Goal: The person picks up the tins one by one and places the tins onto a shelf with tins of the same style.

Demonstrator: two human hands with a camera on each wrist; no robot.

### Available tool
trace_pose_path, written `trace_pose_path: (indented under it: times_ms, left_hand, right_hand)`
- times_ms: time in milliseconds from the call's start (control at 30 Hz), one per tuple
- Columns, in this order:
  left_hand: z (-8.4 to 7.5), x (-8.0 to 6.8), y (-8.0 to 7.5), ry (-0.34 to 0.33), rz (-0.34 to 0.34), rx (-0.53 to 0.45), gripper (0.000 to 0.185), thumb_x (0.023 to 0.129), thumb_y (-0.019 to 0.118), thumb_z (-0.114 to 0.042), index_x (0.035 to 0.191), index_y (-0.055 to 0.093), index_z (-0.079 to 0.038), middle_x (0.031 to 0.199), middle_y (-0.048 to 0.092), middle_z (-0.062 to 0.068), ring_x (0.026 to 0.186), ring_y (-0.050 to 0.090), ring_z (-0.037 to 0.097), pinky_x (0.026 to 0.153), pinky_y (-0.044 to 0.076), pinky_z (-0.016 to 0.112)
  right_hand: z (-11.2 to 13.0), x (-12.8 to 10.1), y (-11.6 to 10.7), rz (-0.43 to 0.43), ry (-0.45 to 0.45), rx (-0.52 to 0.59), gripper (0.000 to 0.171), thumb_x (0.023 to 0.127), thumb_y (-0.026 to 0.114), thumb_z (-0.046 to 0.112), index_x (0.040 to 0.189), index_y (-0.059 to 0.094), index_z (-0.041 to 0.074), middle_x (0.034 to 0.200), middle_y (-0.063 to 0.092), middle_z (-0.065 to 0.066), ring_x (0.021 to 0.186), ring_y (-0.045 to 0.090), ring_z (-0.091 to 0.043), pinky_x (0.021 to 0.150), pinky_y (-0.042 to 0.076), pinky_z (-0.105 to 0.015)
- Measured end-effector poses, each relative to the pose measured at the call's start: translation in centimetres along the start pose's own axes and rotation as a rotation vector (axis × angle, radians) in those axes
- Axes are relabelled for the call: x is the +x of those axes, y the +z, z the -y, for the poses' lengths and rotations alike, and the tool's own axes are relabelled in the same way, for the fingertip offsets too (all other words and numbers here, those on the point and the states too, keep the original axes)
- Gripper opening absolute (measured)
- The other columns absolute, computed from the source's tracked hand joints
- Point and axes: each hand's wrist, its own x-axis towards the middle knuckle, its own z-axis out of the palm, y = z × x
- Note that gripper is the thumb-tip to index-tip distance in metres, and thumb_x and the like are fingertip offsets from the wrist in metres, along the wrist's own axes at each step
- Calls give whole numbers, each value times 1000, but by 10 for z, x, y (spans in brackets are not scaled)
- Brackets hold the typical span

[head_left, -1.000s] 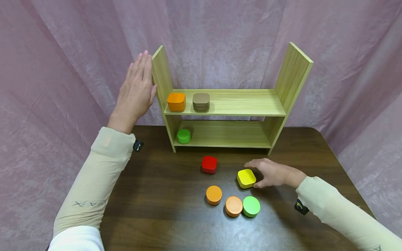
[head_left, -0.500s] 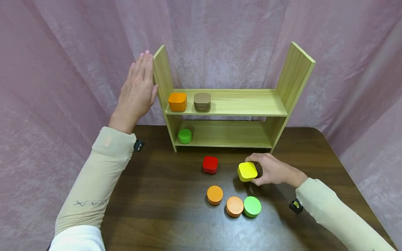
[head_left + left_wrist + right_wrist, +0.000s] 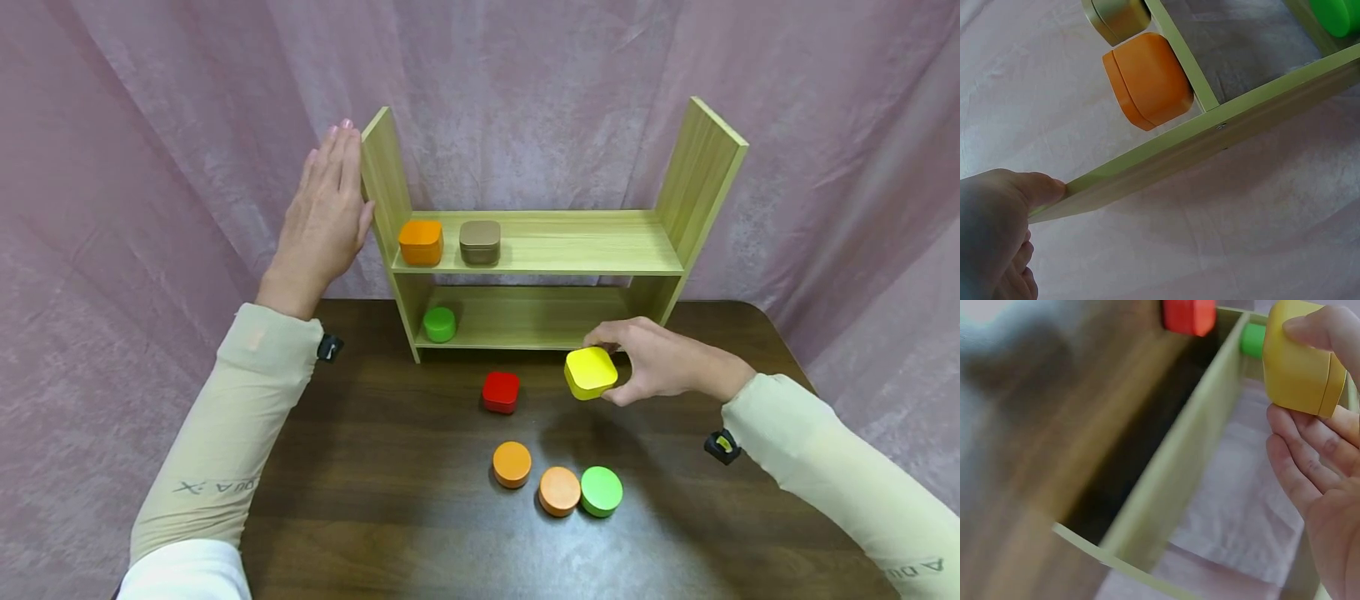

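My right hand [image 3: 645, 367] grips a yellow square tin [image 3: 591, 372] and holds it in the air just in front of the wooden shelf's [image 3: 540, 250] lower level; the right wrist view shows the yellow tin [image 3: 1300, 359] pinched between thumb and fingers. My left hand [image 3: 326, 208] lies flat with straight fingers against the outside of the shelf's left side panel [image 3: 384, 179]; the left wrist view shows its thumb [image 3: 1019, 190] on the panel edge. An orange square tin [image 3: 421, 242] and a brown tin [image 3: 480, 242] sit on the upper shelf, a green round tin [image 3: 439, 323] on the lower.
On the dark wooden table [image 3: 375, 467] lie a red square tin [image 3: 501, 392], two orange round tins [image 3: 512, 463] [image 3: 558, 491] and a green round tin [image 3: 602, 491]. Pink cloth [image 3: 150, 125] hangs behind and at both sides. The shelf's right parts hold nothing.
My right hand closed on the yellow tin, lifted it off the table and carried it up toward the shelf. The left hand stayed on the side panel.
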Motion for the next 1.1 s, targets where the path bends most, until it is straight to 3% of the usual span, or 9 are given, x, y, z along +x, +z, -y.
trace_pose_path:
  times_ms: [400,833,1100]
  left_hand:
    - [1,-2,0,0,9,-7,80,108,57,-14,168,8,2,178,11,18,167,13,34,136,13,51]
    - [3,-2,3,-4,8,3,79,108,57,-14,168,8,3,178,11,18,167,13,34,136,12,50]
    - [4,-2,3,2,-1,10,80,107,58,-13,168,9,3,178,11,18,166,14,35,136,14,51]
  right_hand:
    - [24,34,-56,7,-27,-69,59,75,92,25,126,69,5,116,74,-2,100,69,-17,92,60,-41]
    - [33,65,-85,-9,0,-40,55,74,91,20,122,69,6,104,74,-1,91,69,-14,88,63,-36]
    - [37,81,-100,-18,37,-60,53,77,88,23,124,69,6,109,76,-4,100,73,-22,96,61,-45]
